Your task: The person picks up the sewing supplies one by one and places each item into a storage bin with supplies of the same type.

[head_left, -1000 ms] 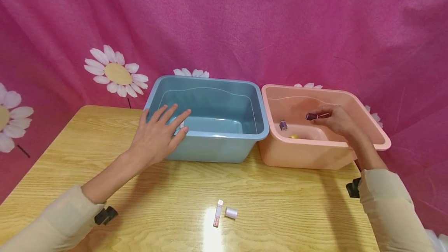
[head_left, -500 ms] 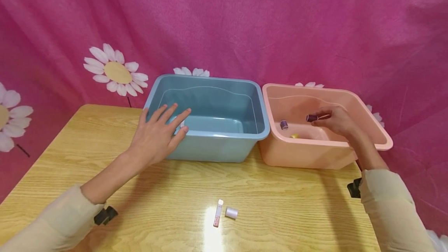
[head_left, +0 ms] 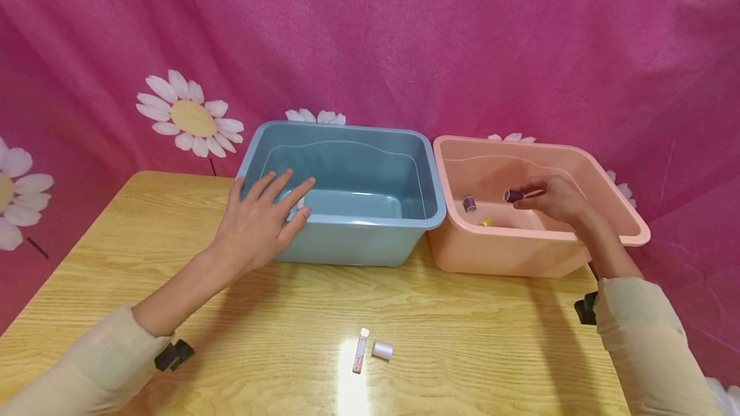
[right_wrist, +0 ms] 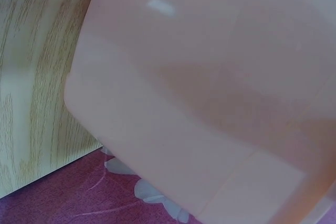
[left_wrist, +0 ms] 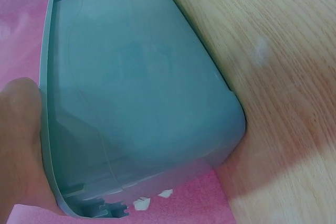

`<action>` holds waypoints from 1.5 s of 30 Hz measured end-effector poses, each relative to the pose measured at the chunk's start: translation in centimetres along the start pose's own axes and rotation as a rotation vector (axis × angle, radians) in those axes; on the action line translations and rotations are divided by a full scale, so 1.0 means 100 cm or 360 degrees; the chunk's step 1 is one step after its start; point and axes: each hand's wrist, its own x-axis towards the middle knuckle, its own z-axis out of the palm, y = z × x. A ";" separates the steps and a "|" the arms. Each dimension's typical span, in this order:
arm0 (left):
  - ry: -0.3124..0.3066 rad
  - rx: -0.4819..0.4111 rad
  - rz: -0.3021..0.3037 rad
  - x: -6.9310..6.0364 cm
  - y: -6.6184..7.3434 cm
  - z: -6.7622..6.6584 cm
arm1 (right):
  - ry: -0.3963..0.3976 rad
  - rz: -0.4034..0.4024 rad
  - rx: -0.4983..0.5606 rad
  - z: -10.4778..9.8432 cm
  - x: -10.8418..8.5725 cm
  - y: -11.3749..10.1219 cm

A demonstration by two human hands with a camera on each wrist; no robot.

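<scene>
In the head view the left hand [head_left: 254,226] lies with spread fingers over the near left rim of the blue bin [head_left: 370,221]; the left wrist view shows that hand [left_wrist: 23,145] against the bin's rim. Over the inside of the pink bin [head_left: 520,234], the right hand [head_left: 552,199] pinches a dark purple spool [head_left: 512,196] between thumb and fingers. Another purple spool [head_left: 469,204] and a yellow item [head_left: 487,222] lie inside the pink bin. The right wrist view shows the pink bin's outer wall [right_wrist: 157,103] but no hand.
On the wooden table [head_left: 462,339], a pale spool [head_left: 382,350] lies beside a small white-and-pink strip [head_left: 361,352]. Something small and white [head_left: 300,203] shows in the blue bin by the left fingers. Behind both bins hangs a pink curtain [head_left: 370,37] with daisies.
The held purple spool has tilted slightly in the right hand's fingers. The left hand has kept its place on the blue bin.
</scene>
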 end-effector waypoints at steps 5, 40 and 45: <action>0.0027 -0.0003 0.0008 0.000 0.000 0.001 | 0.0000 -0.0018 0.0007 0.000 -0.001 -0.002; 0.0044 -0.0015 0.0016 -0.001 -0.001 0.001 | -0.0034 0.0069 0.0171 0.001 0.000 0.003; 0.0030 -0.0016 0.0006 0.000 -0.001 0.002 | -0.0027 0.0110 0.0202 0.000 0.000 0.003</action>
